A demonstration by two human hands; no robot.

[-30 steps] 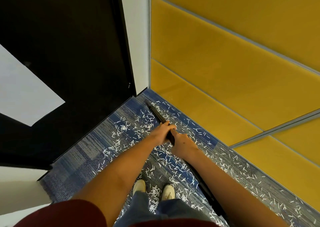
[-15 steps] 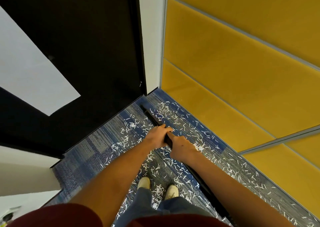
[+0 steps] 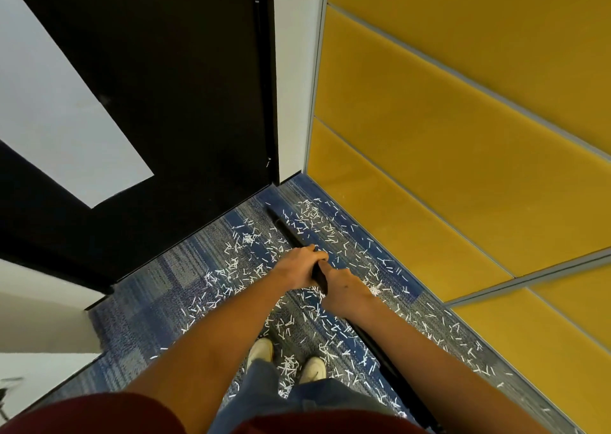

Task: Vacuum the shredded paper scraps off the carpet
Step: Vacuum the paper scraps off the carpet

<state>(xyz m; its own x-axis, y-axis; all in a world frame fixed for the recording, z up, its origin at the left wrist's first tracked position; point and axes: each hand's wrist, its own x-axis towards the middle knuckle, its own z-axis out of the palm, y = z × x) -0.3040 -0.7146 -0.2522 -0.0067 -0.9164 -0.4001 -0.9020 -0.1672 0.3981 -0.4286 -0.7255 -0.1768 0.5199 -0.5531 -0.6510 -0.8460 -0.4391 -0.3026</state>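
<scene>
Gripping black vacuum wand: left hand in front, right hand just behind. Wand tip near carpet corner by black door and yellow wall panels. Paper scraps strewn across carpet.

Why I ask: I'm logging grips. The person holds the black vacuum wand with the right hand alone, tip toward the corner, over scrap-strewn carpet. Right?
Not alone: the head view shows the left hand gripping the black vacuum wand too, just ahead of the right hand. Tip toward the corner over scrap-strewn carpet is correct.
</scene>
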